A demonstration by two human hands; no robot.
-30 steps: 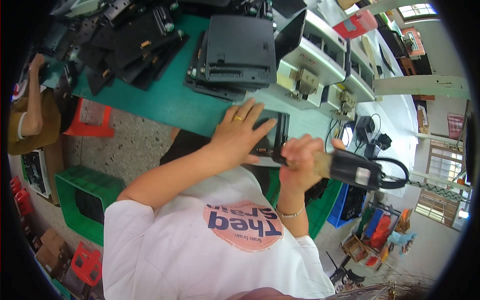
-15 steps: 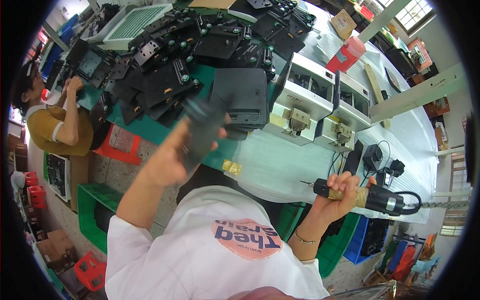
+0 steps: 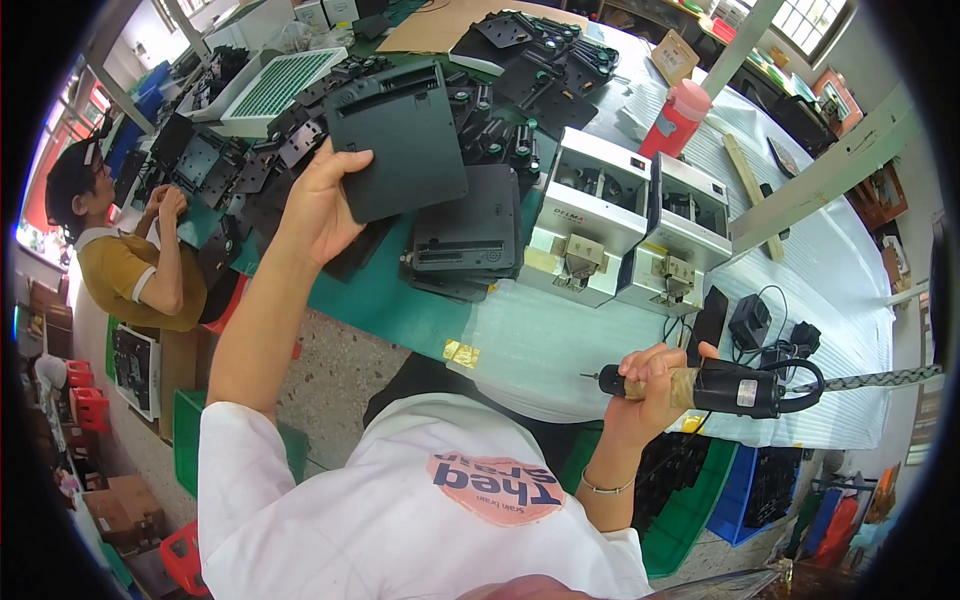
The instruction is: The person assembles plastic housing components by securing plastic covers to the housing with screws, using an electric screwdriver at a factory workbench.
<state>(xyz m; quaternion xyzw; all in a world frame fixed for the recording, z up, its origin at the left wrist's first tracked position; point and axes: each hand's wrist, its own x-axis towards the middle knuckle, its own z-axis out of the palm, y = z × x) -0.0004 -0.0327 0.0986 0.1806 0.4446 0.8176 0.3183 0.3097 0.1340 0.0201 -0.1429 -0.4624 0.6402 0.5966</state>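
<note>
A flat black plastic panel (image 3: 400, 150) is gripped at its left edge by my left hand (image 3: 325, 205), the thumb lying over its face. I hold it raised and tilted above the table, in front of heaped black parts. Just right of it lies a stack of similar black panels (image 3: 465, 235). My right hand (image 3: 650, 385) is wrapped round an electric screwdriver (image 3: 740, 388) over the near right side of the table. Its bit points left, touching nothing, and a coiled cable trails off to the right. Tape covers part of its grip.
Two white box-shaped machines (image 3: 590, 205) stand right of the stack. Behind them is a red bottle (image 3: 677, 118). Black metal brackets with rollers (image 3: 540, 75) heap the far side. Power adapters (image 3: 750, 320) lie at right. A co-worker (image 3: 140, 270) sits at left. Green bins (image 3: 690, 500) are below.
My left hand has lifted the panel up and away, turning its broad face into view. The screwdriver in my right hand has shifted slightly left. The view has shifted a little.
</note>
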